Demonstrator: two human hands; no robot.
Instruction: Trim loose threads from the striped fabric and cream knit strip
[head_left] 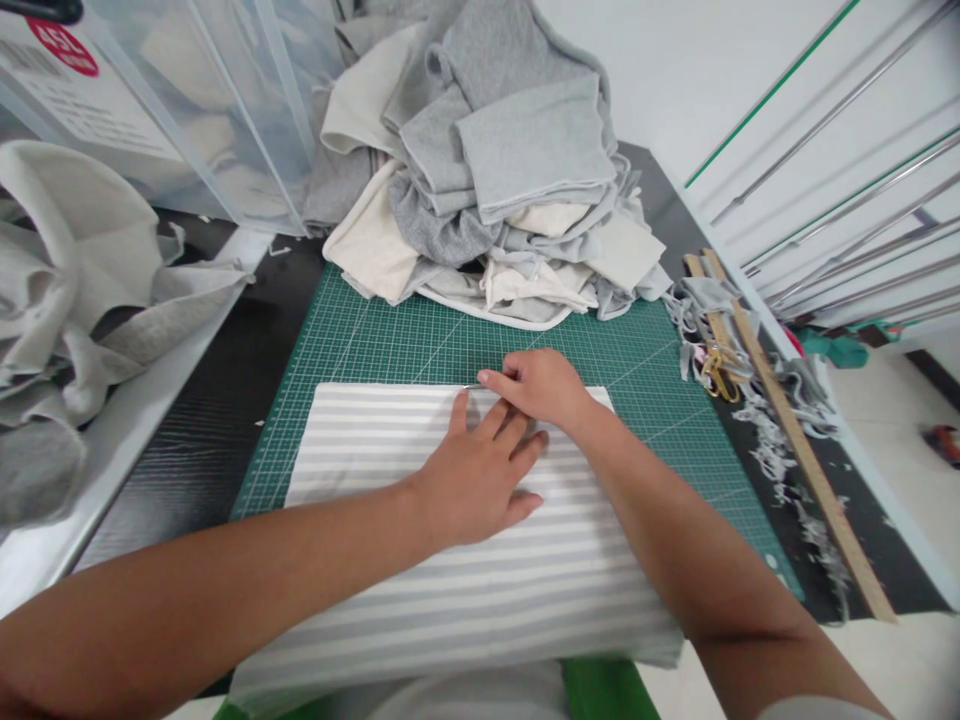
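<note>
Bare arms (210,585) reach over the table (225,400), where a green mat (390,340) carries the striped cloth (480,600). The left hand (472,480) lies spread on the cloth, gripping nothing; the right hand (544,385) — fingers curled closed at its far edge — pinches a thin metal tool (472,387), mostly hidden.

Clear plastic box (259,110), upper left, bears a white label (112,115); on that label, a red round mark (64,48) carries the characters "45L" in white, legible though set at a slant; a smaller line beneath them, within the same red mark, is too small to read; a barcode (30,58) stands to the left of the red mark, its digits indistinct; several lines of fine print run lower across the label, blurred and unreadable at this resolution.
</note>
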